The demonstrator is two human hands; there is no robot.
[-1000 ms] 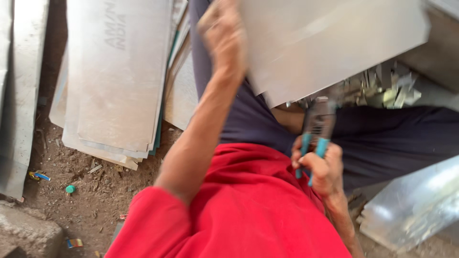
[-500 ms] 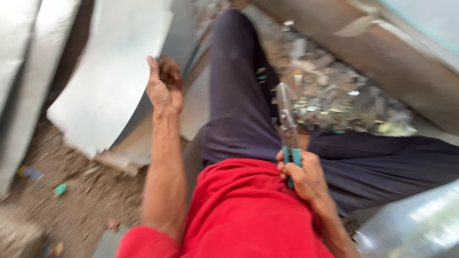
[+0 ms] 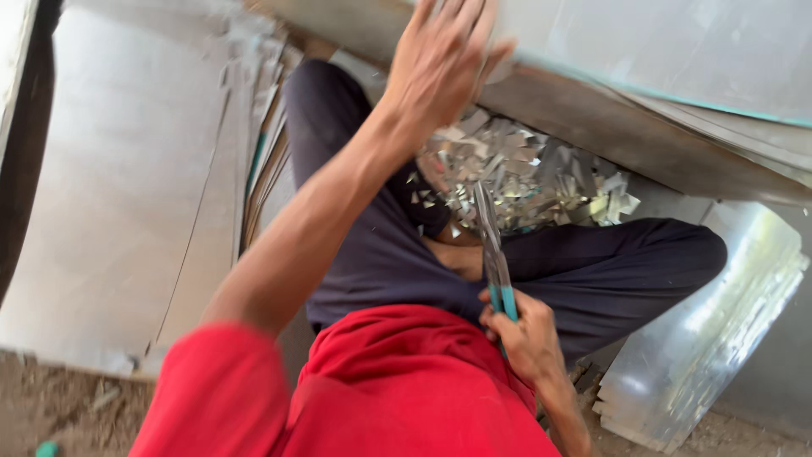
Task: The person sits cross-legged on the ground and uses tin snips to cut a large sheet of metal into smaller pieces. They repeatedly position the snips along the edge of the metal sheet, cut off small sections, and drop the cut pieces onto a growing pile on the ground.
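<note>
Two hands work apart: the right hand (image 3: 523,337) is clenched on the teal-handled snips (image 3: 495,254) above the lap, while the left hand (image 3: 440,63) reaches up, fingers spread against a metal sheet (image 3: 668,51)

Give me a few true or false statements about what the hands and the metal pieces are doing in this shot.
1. The right hand holds tin snips with teal handles. True.
2. The left hand rests on the lap. False: it reaches up to the edge of a metal sheet.
3. Metal scraps lie piled between the legs. True.
4. The snips are cutting a sheet. False: their blades point at the scraps, touching no sheet.
</note>
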